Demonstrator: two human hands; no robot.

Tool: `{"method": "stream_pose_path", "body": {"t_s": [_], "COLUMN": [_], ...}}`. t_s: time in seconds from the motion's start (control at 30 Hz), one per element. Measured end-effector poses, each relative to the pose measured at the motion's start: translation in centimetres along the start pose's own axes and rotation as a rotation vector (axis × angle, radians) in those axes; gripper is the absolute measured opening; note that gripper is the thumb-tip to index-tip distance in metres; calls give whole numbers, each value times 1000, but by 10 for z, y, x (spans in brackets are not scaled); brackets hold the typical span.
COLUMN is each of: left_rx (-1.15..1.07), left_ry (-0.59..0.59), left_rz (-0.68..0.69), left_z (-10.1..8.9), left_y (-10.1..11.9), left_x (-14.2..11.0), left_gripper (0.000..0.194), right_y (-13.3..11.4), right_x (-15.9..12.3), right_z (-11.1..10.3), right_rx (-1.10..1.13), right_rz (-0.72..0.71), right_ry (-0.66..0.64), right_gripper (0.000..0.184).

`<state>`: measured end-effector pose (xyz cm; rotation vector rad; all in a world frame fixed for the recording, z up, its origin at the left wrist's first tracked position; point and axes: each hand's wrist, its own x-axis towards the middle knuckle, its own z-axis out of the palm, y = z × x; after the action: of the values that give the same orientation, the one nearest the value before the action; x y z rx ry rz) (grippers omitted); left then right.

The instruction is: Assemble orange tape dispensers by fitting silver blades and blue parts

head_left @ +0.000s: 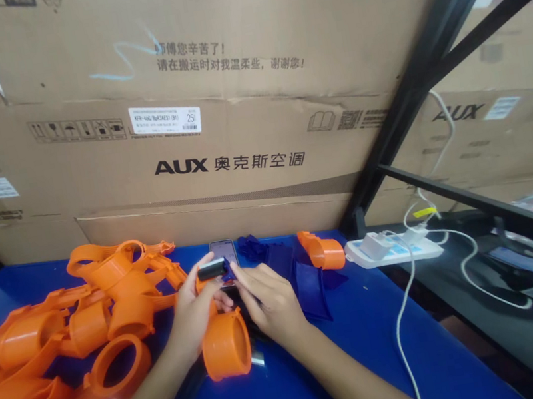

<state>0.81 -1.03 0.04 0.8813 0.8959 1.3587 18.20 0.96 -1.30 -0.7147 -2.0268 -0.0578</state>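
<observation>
My left hand [194, 311] is closed around an orange plastic part [226, 346], whose round cup-like end hangs below the fingers. A black cylinder [211, 269] with a shiny top lies across the upper end of this part, by my left thumb and fingers. My right hand [273, 301] pinches a small dark blue piece [228, 270] against the cylinder's right end. Whether the cylinder is fixed to the orange part cannot be made out. Behind the hands a phone [226, 247] lies on the blue table [298, 397], partly covered by them.
A heap of orange plastic parts [122, 283] covers the left side. Dark blue parts [311, 287] and another orange piece [326, 252] lie to the right. Beyond them are a white power strip [393, 249] with cables and a black frame post [386, 126]. Large cardboard boxes [243, 115] stand behind.
</observation>
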Motion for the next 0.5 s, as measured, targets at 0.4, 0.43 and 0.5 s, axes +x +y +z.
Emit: {"method": "stream_pose_path", "body": {"t_s": [0.4,0.43,0.5], "left_rx": [-67,-73,-84], "left_ry": [24,23,14], "left_rz": [-39,-38,-35], "left_z": [3,3,2], "left_y": [-3,-3,-3], "left_x": [-1,-1,-1], "left_gripper": [78,78,76], "right_y": [-16,-18,-20], "right_x": [0,0,0], "right_z": [-2,-2,-3], "right_rx": [-205,-221,-218], "right_rz": [57,56,52], "right_ry": [17,17,9], "right_gripper": [56,56,57]}}
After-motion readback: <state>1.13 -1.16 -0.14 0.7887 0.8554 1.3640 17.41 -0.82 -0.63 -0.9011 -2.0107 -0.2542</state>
